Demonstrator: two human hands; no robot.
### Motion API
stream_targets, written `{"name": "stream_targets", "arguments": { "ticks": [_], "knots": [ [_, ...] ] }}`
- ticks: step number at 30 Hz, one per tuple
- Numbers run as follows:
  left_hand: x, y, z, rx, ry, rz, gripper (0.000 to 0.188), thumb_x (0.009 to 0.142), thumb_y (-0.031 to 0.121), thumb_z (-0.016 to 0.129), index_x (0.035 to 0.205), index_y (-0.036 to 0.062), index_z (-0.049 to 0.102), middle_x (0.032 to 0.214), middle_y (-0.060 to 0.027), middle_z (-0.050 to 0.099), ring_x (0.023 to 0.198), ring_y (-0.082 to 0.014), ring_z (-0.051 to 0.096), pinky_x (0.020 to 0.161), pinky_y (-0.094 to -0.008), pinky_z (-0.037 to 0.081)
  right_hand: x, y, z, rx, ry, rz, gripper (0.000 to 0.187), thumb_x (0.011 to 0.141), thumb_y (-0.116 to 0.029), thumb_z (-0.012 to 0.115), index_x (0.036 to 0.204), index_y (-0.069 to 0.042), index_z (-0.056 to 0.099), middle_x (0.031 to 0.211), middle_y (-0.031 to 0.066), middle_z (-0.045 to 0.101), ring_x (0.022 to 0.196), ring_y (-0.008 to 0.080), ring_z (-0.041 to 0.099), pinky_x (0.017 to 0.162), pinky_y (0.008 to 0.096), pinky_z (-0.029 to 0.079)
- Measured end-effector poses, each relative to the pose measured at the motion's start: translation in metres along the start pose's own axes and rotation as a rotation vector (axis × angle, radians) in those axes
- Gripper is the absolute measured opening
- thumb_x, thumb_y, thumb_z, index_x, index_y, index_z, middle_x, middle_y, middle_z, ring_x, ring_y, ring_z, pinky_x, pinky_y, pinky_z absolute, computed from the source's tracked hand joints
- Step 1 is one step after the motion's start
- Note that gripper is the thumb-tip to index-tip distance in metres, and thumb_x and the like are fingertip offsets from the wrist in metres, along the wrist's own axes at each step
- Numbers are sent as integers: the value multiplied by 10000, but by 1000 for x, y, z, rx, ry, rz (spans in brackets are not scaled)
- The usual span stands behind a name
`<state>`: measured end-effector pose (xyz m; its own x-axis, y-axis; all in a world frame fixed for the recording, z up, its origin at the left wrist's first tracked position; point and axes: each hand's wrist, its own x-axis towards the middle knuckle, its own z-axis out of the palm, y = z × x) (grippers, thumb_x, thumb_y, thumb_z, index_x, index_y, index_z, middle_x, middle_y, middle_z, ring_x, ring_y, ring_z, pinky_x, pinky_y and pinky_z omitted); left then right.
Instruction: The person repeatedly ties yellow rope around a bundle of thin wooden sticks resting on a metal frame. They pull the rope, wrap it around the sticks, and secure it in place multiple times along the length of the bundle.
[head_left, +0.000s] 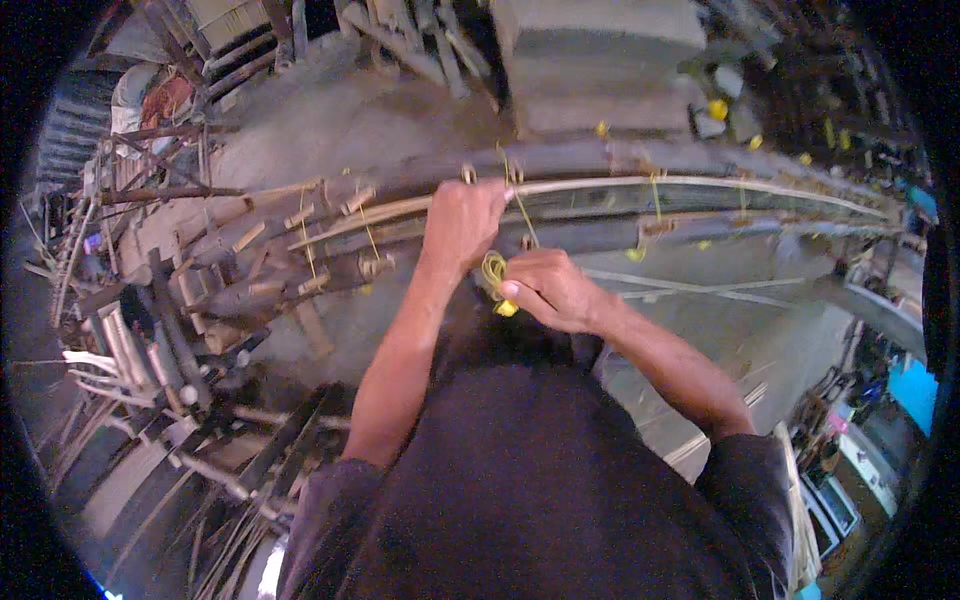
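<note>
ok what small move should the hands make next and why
Probably a gentle pull on the coiled yellow cord with the right hand: that hand grips it, and a strand slants toward it from beside the left hand at the pale strip.

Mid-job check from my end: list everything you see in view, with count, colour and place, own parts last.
cord bundle: one, yellow, in the right hand
tied cords: several, yellow, across the poles
long poles: at least two, dark, crossing the view
long strip: at least one, pale, between the poles
crossed strips: two, pale, right, beyond the right forearm
wood pieces: many, brown and pale, left
flat item: one, turquoise, far right, kind unclear
shirt: one, dark, bottom centre
left hand: one, bare, at the long strip
right hand: one, bare, centre
</note>
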<state>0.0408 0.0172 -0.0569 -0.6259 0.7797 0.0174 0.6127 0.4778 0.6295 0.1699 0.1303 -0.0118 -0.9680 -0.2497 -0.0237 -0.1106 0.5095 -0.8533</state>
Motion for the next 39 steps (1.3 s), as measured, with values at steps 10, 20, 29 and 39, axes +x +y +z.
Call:
{"name": "stream_targets", "arguments": {
  "ticks": [10, 20, 29, 39],
  "knots": [
    [71, 58, -43, -363, 82, -30, 389, 975, 360, 481, 782, 31, 556, 654, -20, 486, 589, -123, 444, 581, -292, 399, -30, -22, 58, -43, 237, -283, 363, 853, -398, 628, 708, -72, 563, 667, 49, 552, 650, 254, 565, 600, 373, 485],
    [120, 0, -19, -1018, -396, -264, 349, 971, 371, 502, 712, 140, 461, 628, 64, 323, 576, -73, 300, 571, -260, 314, -9, 29, 16, -99, 699, 547, 227, 854, -244, 640, 947, -37, 630, 859, 183, 617, 858, 372, 585, 768, 441, 476],
    [138, -19, 6, -696, -371, -190, 403, 924, 404, 487, 827, 29, 595, 756, -63, 571, 685, -237, 538, 641, -371, 433, -31, -47, 39, -292, 433, 779, 171, 925, -220, 549, 856, -69, 590, 739, 159, 636, 693, 378, 627, 601, 453, 494],
    [139, -48, 49, -502, -331, -264, 405, 898, 368, 494, 800, -9, 605, 753, -67, 619, 680, -240, 564, 626, -386, 426, -37, -25, 48, -208, 585, 146, 109, 839, -147, 638, 811, -51, 598, 854, 131, 588, 792, 316, 581, 699, 420, 483]
  ]
}}
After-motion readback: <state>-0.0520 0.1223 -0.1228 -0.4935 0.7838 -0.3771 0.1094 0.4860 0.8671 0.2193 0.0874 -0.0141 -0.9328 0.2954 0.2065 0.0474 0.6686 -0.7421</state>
